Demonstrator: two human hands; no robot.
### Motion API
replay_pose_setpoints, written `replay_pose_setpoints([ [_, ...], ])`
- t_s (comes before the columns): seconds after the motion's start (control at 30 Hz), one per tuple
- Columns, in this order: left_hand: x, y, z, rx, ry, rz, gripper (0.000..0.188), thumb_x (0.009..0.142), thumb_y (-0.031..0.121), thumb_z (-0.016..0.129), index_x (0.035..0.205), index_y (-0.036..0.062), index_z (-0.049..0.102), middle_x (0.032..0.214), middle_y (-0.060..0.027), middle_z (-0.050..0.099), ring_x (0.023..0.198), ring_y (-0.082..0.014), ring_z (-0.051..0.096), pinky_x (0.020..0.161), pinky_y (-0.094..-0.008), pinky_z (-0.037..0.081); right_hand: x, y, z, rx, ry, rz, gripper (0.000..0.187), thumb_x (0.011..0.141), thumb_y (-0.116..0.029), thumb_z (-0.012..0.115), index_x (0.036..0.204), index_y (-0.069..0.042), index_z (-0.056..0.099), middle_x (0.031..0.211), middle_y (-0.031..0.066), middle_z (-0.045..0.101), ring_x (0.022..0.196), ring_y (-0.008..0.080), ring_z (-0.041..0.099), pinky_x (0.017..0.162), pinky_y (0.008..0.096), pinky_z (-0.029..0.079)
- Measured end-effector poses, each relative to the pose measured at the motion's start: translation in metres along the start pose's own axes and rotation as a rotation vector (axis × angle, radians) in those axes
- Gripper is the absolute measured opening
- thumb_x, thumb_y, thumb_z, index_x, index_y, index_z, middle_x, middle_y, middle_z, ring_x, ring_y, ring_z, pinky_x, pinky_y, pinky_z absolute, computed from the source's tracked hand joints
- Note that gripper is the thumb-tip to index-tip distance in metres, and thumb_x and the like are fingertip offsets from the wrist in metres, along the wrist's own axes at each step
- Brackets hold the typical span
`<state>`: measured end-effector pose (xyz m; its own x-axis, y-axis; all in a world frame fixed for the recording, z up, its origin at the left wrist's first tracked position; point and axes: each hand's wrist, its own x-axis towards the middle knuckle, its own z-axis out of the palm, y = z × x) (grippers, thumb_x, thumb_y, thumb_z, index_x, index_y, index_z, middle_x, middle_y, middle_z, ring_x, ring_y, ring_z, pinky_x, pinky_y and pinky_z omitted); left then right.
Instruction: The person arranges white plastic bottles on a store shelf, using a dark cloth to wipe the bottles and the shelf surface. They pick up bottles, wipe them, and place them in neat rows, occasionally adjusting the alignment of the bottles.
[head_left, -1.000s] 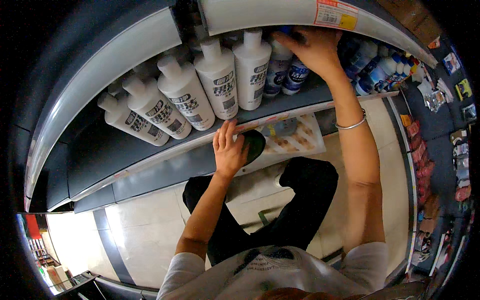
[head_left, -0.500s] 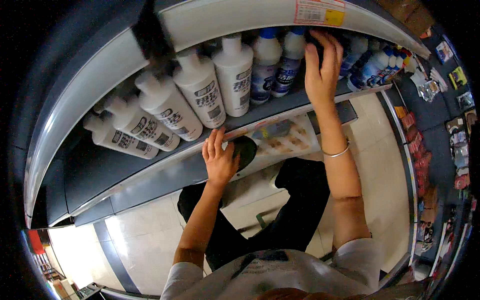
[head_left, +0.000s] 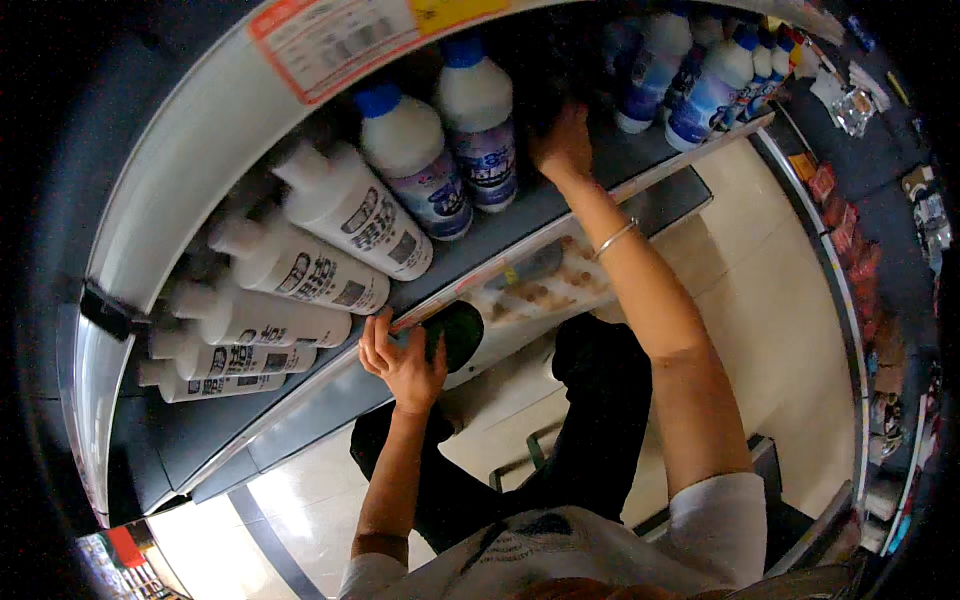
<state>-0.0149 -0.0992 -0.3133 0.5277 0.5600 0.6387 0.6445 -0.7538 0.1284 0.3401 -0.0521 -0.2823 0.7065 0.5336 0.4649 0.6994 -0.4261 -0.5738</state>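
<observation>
My left hand (head_left: pixel 403 362) rests at the shelf's front edge, fingers apart and bent over it, with the thumb beside a dark green rounded object (head_left: pixel 455 335). Into the dark gap between the bottles reaches my right hand (head_left: pixel 566 145), a bracelet (head_left: pixel 615 237) on its wrist. Its fingertips are lost in shadow, so any hold is hidden. Left of that gap stand two blue-capped bottles, a nearer one (head_left: pixel 483 130) and another (head_left: pixel 413 165). Several white bottles (head_left: pixel 360 215) line the shelf further left.
More blue-labelled bottles (head_left: pixel 710 95) stand to the right of the gap. An upper shelf rim (head_left: pixel 190 120) with a price tag (head_left: pixel 340 40) overhangs the row. Packaged goods (head_left: pixel 830 195) hang along a rack at the right, beyond the tiled floor (head_left: pixel 755 270).
The view has shifted toward the shelf's right part. My right hand has gone deeper into the dark gap, its fingers now out of sight. My left hand stays at the edge.
</observation>
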Motion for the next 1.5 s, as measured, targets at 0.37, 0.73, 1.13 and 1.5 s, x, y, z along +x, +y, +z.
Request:
replay_pose_setpoints([
  [0.37, -0.004, -0.004, 0.010, 0.109, -0.018, 0.028, 0.023, 0.074, 0.029, 0.073, 0.087, 0.0114, 0.067, 0.138, -0.0170, 0.033, 0.131, -0.0393, 0.024, 0.106, -0.0542, 0.018, 0.099, 0.069, 0.051, 0.065, -0.082, 0.190, 0.062, 0.084, -0.046, 0.059, 0.131, -0.007, 0.047, 0.133, 0.0228, 0.048, 0.117, 0.0428, 0.051, 0.095, 0.0471, 0.045],
  [0.73, -0.001, 0.001, 0.015, 0.052, -0.002, 0.031, 0.023, 0.074, 0.029, 0.073, 0.085, 0.0096, 0.067, 0.138, -0.0182, 0.034, 0.130, -0.0409, 0.024, 0.105, -0.0548, 0.016, 0.103, 0.083, 0.035, 0.112, -0.107, 0.130, 0.055, 0.085, -0.038, 0.059, 0.133, -0.013, 0.047, 0.126, 0.0214, 0.055, 0.110, 0.0408, 0.057, 0.091, 0.0474, 0.048],
  [1.13, -0.003, -0.002, 0.016, 0.050, -0.016, 0.026, 0.023, 0.073, 0.030, 0.073, 0.085, 0.0126, 0.065, 0.137, -0.0192, 0.034, 0.129, -0.0411, 0.026, 0.105, -0.0545, 0.016, 0.087, 0.008, 0.098, -0.135, -0.150, -0.135, 0.050, 0.087, -0.029, 0.057, 0.134, -0.014, 0.047, 0.134, 0.0186, 0.050, 0.112, 0.0382, 0.057, 0.089, 0.0485, 0.049],
  [1.5, -0.005, -0.004, 0.015, 0.041, -0.017, 0.022, 0.023, 0.073, 0.031, 0.073, 0.086, 0.0125, 0.067, 0.137, -0.0180, 0.035, 0.129, -0.0399, 0.025, 0.105, -0.0525, 0.017, 0.114, 0.052, 0.097, 0.022, -0.045, -0.065, 0.055, 0.087, -0.029, 0.059, 0.134, -0.003, 0.044, 0.134, 0.0243, 0.047, 0.115, 0.0393, 0.054, 0.093, 0.0461, 0.047],
])
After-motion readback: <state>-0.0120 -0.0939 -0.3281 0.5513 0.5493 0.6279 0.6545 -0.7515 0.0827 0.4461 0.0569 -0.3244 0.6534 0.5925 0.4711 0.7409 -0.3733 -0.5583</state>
